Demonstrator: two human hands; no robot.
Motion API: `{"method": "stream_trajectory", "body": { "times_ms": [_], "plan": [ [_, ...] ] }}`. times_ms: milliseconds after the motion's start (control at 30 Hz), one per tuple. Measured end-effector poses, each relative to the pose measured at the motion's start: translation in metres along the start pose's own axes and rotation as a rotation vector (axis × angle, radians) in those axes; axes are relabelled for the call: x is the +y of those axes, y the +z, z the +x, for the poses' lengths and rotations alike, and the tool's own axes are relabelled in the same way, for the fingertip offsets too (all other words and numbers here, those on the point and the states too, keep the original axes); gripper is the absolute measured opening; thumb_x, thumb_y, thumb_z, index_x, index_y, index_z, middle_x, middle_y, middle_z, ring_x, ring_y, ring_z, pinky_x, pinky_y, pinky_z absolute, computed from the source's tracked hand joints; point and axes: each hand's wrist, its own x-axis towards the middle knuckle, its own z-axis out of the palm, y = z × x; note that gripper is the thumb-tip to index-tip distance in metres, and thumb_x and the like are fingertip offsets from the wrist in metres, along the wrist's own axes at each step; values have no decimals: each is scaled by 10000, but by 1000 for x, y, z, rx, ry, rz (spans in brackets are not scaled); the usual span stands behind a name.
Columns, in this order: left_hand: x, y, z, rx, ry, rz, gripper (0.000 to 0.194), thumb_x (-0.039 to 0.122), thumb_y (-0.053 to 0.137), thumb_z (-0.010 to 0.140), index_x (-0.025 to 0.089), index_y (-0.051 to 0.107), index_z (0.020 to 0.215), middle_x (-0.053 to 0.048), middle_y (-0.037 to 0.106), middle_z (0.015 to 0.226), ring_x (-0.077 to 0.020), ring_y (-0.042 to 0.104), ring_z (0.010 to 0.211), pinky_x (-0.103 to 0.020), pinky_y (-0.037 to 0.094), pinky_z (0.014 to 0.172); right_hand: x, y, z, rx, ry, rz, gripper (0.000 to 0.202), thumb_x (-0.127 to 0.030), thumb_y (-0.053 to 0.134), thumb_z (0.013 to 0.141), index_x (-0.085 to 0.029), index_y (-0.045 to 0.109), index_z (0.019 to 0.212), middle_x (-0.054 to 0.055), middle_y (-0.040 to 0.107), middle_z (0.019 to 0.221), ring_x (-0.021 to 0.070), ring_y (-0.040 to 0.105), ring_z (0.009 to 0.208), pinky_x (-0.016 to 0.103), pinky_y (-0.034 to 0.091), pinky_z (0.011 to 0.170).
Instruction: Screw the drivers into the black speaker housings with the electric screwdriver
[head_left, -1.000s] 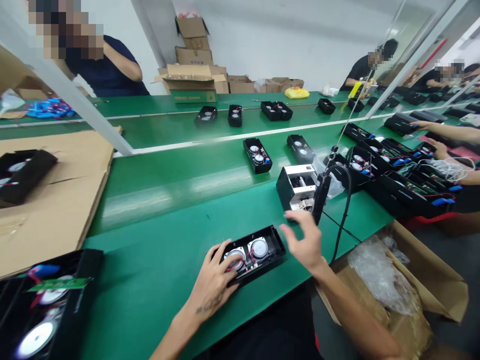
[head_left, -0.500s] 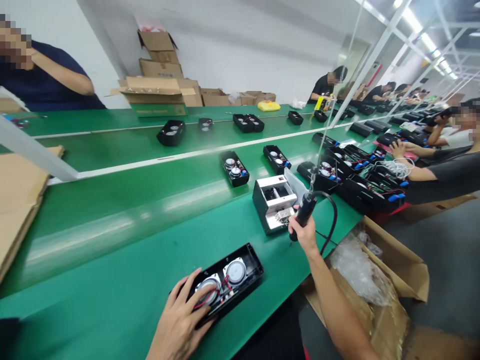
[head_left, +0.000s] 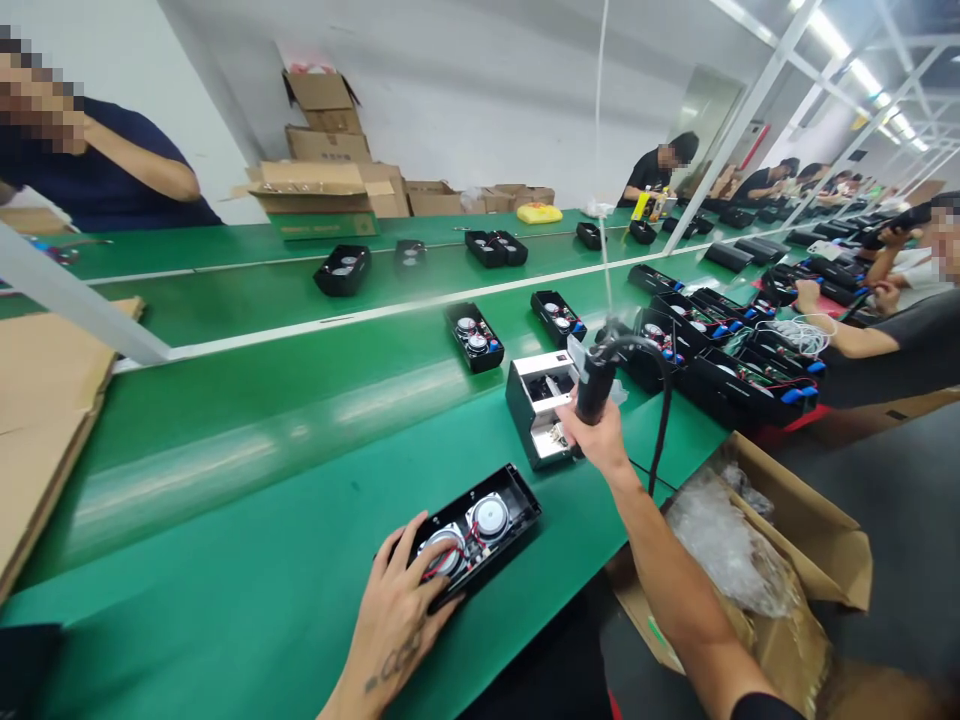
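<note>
My left hand grips the near-left end of a black speaker case, thumb along its near side and fingers over the rim. Two round speakers with red and black wires sit inside the open case, the left one partly under my fingers. My right hand is wrapped round a black electric screwdriver, which hangs from a line and has a black cable looping off its top. Behind that hand stands a black and white box that looks like a screw feeder, partly covered. The screwdriver's tip is hidden.
Several speaker cases lie farther along the green bench, with a cluster at right. A carton with clear plastic stands below the right edge. Cardboard lies at left. Co-workers sit right and across.
My left hand and the speaker case have shifted a little right and away from me. My right hand has moved slightly left and up with the screwdriver, now covering more of the feeder.
</note>
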Motion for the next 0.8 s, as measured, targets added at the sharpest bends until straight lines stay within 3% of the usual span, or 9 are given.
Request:
{"method": "stream_trajectory", "body": {
  "times_ms": [133, 233, 333, 500, 800],
  "plan": [
    [4, -3, 0, -32, -36, -22, 51, 269, 816, 852, 280, 783, 815, -28, 793, 1247, -395, 554, 1452, -591, 473, 1155, -14, 15, -43, -215, 68, 285, 301, -373, 804, 881, -249, 563, 1010, -139, 521, 517, 93, 453, 369, 251, 425, 431],
    [7, -6, 0, -75, -60, -37, 47, 275, 842, 838, 281, 797, 832, -23, 788, 1265, -404, 535, 1472, -610, 467, 1173, -25, 40, -83, -281, 51, 519, 436, -371, 777, 925, -290, 514, 1264, -152, 531, 590, 86, 437, 351, 232, 405, 395],
    [9, -7, 0, -112, -74, -48, 57, 287, 857, 832, 291, 818, 874, -31, 784, 1279, -408, 529, 1482, -625, 470, 1183, -32, 67, -109, -334, 25, 649, 471, -379, 764, 952, -314, 486, 1326, -144, 532, 623, 80, 424, 341, 221, 397, 370],
    [11, -5, -1, -101, -112, -90, 82, 329, 869, 842, 317, 833, 914, -4, 785, 1300, -417, 528, 1485, -648, 466, 1195, -36, 93, -117, -394, -40, 703, 420, -336, 731, 1001, -347, 483, 1339, -147, 538, 639, 69, 446, 352, 199, 419, 397],
    [13, -3, -1, -74, -116, -80, 97, 349, 871, 841, 331, 849, 934, -46, 784, 1270, -404, 512, 1501, -623, 448, 1212, -28, 110, -132, -422, -47, 620, 413, -410, 725, 994, -323, 445, 1285, -132, 541, 672, 79, 457, 370, 214, 417, 398]
  ]
}}
